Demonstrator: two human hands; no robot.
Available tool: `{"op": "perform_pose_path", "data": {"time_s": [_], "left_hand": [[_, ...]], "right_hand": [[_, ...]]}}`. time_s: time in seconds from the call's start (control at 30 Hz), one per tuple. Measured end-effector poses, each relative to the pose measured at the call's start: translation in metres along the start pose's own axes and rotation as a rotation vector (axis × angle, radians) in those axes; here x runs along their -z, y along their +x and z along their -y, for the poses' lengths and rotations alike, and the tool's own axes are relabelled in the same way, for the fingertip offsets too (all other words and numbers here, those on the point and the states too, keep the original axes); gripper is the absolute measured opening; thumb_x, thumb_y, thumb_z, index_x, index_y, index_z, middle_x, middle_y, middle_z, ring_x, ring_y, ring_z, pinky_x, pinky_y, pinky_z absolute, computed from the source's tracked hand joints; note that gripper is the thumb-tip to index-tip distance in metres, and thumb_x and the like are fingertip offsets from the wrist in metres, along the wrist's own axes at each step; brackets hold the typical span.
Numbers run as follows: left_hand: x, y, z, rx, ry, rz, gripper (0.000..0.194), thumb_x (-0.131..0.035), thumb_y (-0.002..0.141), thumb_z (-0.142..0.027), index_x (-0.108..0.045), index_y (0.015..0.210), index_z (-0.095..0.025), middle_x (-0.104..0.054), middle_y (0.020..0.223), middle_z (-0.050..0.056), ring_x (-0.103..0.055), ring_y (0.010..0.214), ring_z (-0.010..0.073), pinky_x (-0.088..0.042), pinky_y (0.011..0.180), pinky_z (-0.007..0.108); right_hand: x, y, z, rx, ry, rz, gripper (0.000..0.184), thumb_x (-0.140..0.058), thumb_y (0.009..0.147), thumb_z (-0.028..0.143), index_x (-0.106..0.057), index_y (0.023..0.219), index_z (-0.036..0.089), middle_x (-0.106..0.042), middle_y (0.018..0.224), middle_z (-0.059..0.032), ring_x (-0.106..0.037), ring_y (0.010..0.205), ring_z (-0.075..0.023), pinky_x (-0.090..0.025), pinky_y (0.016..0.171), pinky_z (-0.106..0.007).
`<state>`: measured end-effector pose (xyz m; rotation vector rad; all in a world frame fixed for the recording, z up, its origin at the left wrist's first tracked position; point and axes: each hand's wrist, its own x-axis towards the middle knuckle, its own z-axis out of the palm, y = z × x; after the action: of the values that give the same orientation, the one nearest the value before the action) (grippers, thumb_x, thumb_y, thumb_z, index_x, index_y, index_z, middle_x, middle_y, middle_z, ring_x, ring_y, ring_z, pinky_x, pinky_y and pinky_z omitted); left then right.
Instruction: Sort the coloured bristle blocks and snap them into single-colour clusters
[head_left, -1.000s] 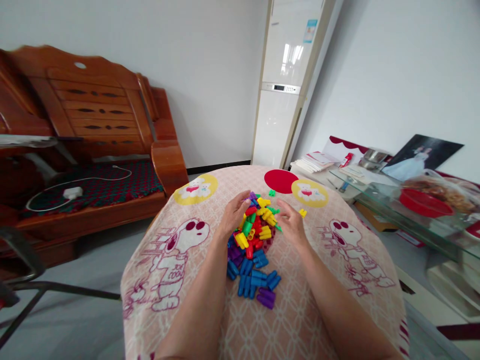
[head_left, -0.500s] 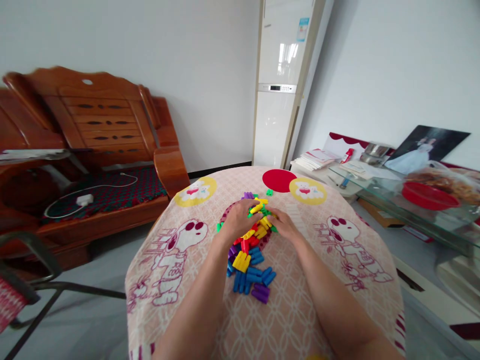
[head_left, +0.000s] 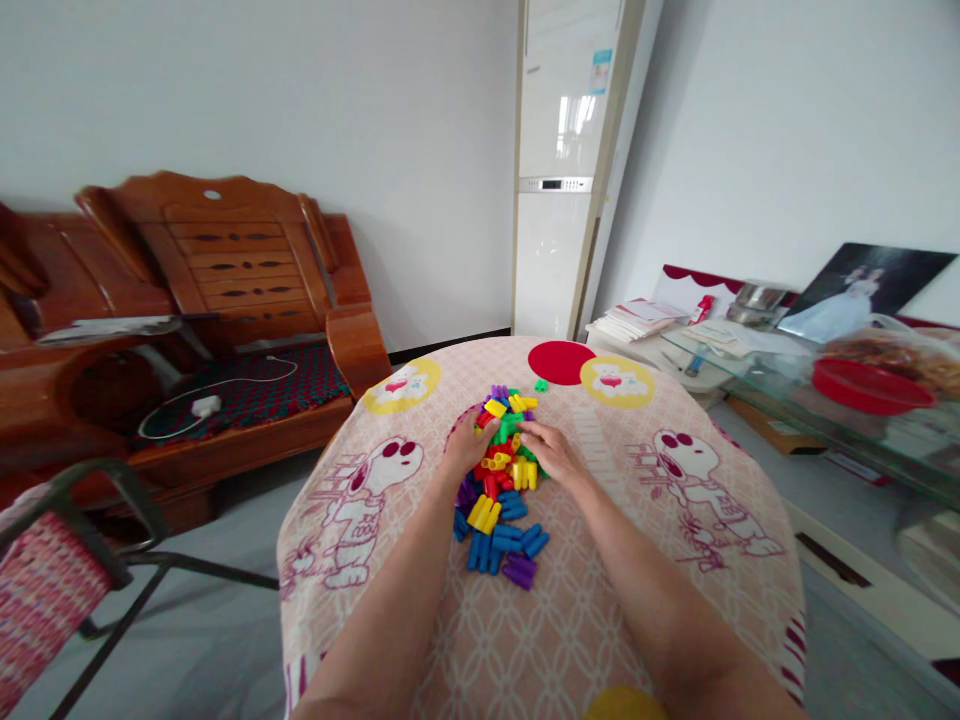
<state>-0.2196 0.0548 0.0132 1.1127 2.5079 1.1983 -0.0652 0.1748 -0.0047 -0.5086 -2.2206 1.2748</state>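
Note:
A heap of plastic building blocks in several colours lies mid-table. My left hand [head_left: 465,446] rests at the heap's left side, thumb and fingers apart beside red blocks. Over its right side my right hand [head_left: 553,450] reaches with fingers stretched out, close to a green block [head_left: 511,429] between the hands. I see no block lifted in either hand; some fingertips are hidden among the pieces. Nearer me are a yellow block [head_left: 484,515], blue blocks [head_left: 484,552] and a purple block [head_left: 519,571]. Yellow blocks [head_left: 525,473] lie just below my right hand.
The round table wears a patterned cloth [head_left: 577,620]. A small green piece [head_left: 541,385] lies apart at the back. Left are a wooden sofa [head_left: 225,260] and a pink woven chair [head_left: 52,600]; right, a glass shelf holds a red bowl [head_left: 870,386].
My hands have drawn slightly apart, the left one back and lower, uncovering more of the heap's middle. Yellow blocks there have shifted. The view has turned a little left.

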Motion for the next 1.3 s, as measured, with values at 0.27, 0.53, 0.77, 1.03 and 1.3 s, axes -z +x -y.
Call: {"op": "perform_pose_path", "data": {"time_s": [0.27, 0.53, 0.77, 1.03, 1.3], "left_hand": [[-0.018, 0.009, -0.039, -0.089, -0.283, 0.165, 0.042, -0.054, 0.091, -0.032, -0.061, 0.130, -0.016, -0.069, 0.124, 0.012, -0.066, 0.111, 0.0236, -0.052, 0.095, 0.036], [-0.001, -0.076, -0.062, -0.480, -0.090, 0.263, 0.054, -0.063, 0.085, -0.039, -0.059, 0.136, -0.022, -0.051, 0.148, 0.015, -0.043, 0.140, 0.0316, -0.033, 0.117, 0.052], [-0.007, -0.148, -0.038, -0.241, 0.448, 0.195, 0.085, -0.075, 0.071, -0.037, -0.043, 0.150, -0.033, -0.023, 0.164, 0.013, -0.014, 0.150, 0.0464, -0.012, 0.111, 0.078], [-0.007, -0.070, 0.002, -0.274, 0.356, -0.011, 0.079, -0.058, 0.070, -0.010, -0.044, 0.148, -0.016, -0.040, 0.154, 0.017, -0.033, 0.146, 0.0333, -0.033, 0.118, 0.051], [-0.007, 0.001, -0.002, -0.263, 0.030, -0.121, 0.058, -0.064, 0.076, -0.021, -0.057, 0.134, -0.015, -0.062, 0.136, 0.013, -0.056, 0.128, 0.0275, -0.042, 0.112, 0.044]], "right_hand": [[0.018, -0.003, 0.001, -0.101, 0.218, -0.272, 0.040, -0.052, 0.083, 0.054, -0.067, 0.073, 0.019, -0.070, 0.066, -0.0028, -0.066, 0.061, -0.0212, -0.054, 0.058, -0.030], [0.053, -0.001, -0.016, -0.148, 0.178, -0.664, 0.037, -0.050, 0.080, 0.050, -0.066, 0.072, 0.017, -0.061, 0.053, -0.0006, -0.055, 0.044, -0.0159, -0.045, 0.047, -0.027], [0.062, 0.001, -0.033, -0.213, 0.126, -0.796, 0.035, -0.049, 0.080, 0.046, -0.067, 0.071, 0.017, -0.061, 0.050, -0.0006, -0.056, 0.046, -0.0165, -0.045, 0.050, -0.027], [0.061, -0.001, -0.034, -0.220, -0.199, -0.586, 0.029, -0.048, 0.078, 0.037, -0.064, 0.062, 0.019, -0.066, 0.061, -0.0038, -0.058, 0.061, -0.0163, -0.042, 0.058, -0.025], [0.038, -0.004, -0.010, -0.110, -0.034, -0.137, 0.026, -0.056, 0.075, 0.040, -0.067, 0.067, 0.018, -0.061, 0.056, 0.0016, -0.054, 0.050, -0.0120, -0.038, 0.047, -0.020]]}}
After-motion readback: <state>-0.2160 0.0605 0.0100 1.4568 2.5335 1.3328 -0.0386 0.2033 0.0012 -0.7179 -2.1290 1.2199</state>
